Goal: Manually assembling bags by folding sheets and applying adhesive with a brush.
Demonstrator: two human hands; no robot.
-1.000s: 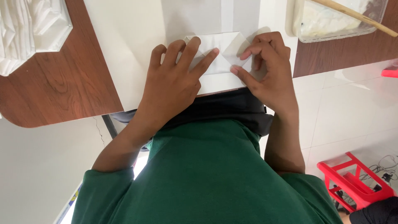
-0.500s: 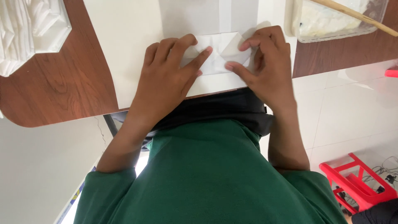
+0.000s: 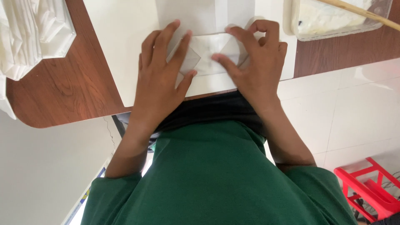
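While both hands (image 3: 208, 71) press flat, slightly apart, the folded paper (image 3: 206, 54) lies beneath their fingertips.

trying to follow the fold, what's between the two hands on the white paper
Head view: between the left hand and right hand shows only the folded white paper.

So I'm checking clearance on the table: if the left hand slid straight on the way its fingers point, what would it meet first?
Probably nothing soon: the left hand points up over the folded white paper onto the white sheet, which runs out of frame.
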